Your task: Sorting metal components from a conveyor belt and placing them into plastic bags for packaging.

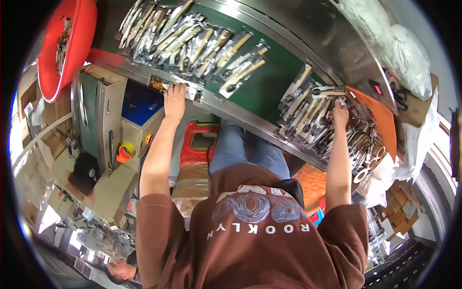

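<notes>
My left hand [174,100] lies on the steel rim [226,110] of a green conveyor belt [262,84], its fingers closed over a small clear packet [193,92]. Several clear packets of wooden-handled utensils [192,41] lie fanned out on the belt above that hand. My right hand [340,113] reaches into a heap of the same packets [313,115] at the belt's right end and grips one of them. An orange tray [380,120] stands just right of this heap. Both bare forearms come up from my brown shirt [250,236].
A red tub [72,43] sits at the upper left. A beige machine with a blue box [139,103] and a yellow tape roll [126,151] stands on the left. White plastic bags [404,53] lie at the upper right. Another person's head [120,270] shows at the bottom left.
</notes>
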Available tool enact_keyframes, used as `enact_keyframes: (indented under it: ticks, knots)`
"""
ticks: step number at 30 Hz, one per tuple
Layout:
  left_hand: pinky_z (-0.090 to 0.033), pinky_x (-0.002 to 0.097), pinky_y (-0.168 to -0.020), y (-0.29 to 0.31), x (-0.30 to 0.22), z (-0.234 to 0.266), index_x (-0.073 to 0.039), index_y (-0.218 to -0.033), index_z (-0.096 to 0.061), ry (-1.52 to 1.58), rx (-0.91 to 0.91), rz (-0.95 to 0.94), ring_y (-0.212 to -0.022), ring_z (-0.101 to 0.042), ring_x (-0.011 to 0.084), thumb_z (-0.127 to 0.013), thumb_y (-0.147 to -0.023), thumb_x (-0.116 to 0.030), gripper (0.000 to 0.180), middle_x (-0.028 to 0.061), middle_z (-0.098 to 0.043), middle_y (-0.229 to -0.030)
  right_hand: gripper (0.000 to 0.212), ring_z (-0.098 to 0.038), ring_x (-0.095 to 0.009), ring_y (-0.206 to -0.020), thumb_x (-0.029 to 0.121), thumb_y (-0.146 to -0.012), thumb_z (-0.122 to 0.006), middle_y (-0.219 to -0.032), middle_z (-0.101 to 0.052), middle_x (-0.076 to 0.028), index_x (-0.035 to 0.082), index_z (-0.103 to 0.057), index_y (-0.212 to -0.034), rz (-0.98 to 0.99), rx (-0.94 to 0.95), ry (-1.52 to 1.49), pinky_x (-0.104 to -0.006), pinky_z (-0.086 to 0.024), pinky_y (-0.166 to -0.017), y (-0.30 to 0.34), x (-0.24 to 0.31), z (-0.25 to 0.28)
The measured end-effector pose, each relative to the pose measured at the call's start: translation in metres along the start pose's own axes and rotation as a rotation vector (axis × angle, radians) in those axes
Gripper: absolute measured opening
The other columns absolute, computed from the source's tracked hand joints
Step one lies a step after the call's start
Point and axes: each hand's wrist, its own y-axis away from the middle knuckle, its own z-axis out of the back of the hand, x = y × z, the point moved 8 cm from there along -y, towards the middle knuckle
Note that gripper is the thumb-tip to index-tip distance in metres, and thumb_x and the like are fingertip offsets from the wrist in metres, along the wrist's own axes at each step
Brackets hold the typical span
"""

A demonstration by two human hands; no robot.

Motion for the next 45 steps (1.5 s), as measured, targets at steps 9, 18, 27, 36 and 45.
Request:
enact_keyframes:
  ticks: [9, 18, 27, 36, 45]
  knots:
    - [-0.039, 0.0406, -0.09, 0.016, -0.081, 0.028, -0.007, -0.097, -0.053, 0.581, 0.205, -0.265, -0.093, -0.055, 0.0278, -0.056, -0.075, -0.009, 0.022, 0.009, -0.06, -0.086, 0.026, -0.053, -0.017, -0.042, 0.027, -0.079, -0.058, -0.057, -0.057, -0.008, 0.002, -0.059, -0.087, -0.336, -0.018, -0.222, -0.0312, -0.039, -0.035, -0.039, -0.018, -0.018]
    - [-0.045, 0.032, -0.065, 0.006, -0.199, 0.15, -0.004, -0.117, -0.044, 2.884, 1.028, 0.221, -0.069, -0.044, 0.0103, -0.047, -0.093, -0.031, 0.036, 0.0038, -0.047, -0.085, 0.039, -0.06, -0.023, -0.095, 0.032, -0.088, -0.052, -0.102, -0.063, -0.013, 0.001, -0.055, -0.112, 0.344, 0.564, -0.216, -0.0355, -0.047, -0.081, 0.172, 0.141, -0.019]
    - [-0.048, 0.03, -0.075, 0.015, -0.236, 0.181, -0.003, -0.121, -0.043, 2.441, 0.78, 0.443, -0.079, -0.055, 0.013, -0.047, -0.094, -0.022, 0.034, 0.0077, -0.055, -0.097, 0.018, -0.054, -0.006, -0.069, 0.012, -0.084, -0.063, -0.083, -0.062, -0.002, -0.001, -0.06, -0.096, 0.236, 0.958, -0.961, -0.0198, -0.045, -0.062, 0.278, 0.209, 0.008]
    - [-0.04, 0.0194, -0.064, 0.028, -0.215, 0.184, -0.001, -0.109, -0.055, 2.0, 0.521, 0.364, -0.073, -0.047, 0.0036, -0.052, -0.092, -0.022, 0.027, -0.002, -0.055, -0.081, 0.011, -0.051, -0.003, -0.072, 0.01, -0.083, -0.064, -0.078, -0.059, 0.003, 0.001, -0.059, -0.086, 0.387, 0.822, -0.996, -0.018, -0.041, -0.067, 0.278, 0.209, 0.024]
    - [-0.04, 0.0184, -0.058, 0.033, -0.213, 0.195, 0.0, -0.105, -0.058, 1.996, 0.519, 0.335, -0.066, -0.048, 0.0025, -0.053, -0.091, -0.021, 0.025, -0.0031, -0.056, -0.075, 0.009, -0.049, -0.004, -0.057, 0.012, -0.086, -0.06, -0.072, -0.058, 0.002, 0.003, -0.06, -0.087, 0.366, 0.695, -1.11, -0.0162, -0.038, -0.051, 0.259, 0.209, 0.029]
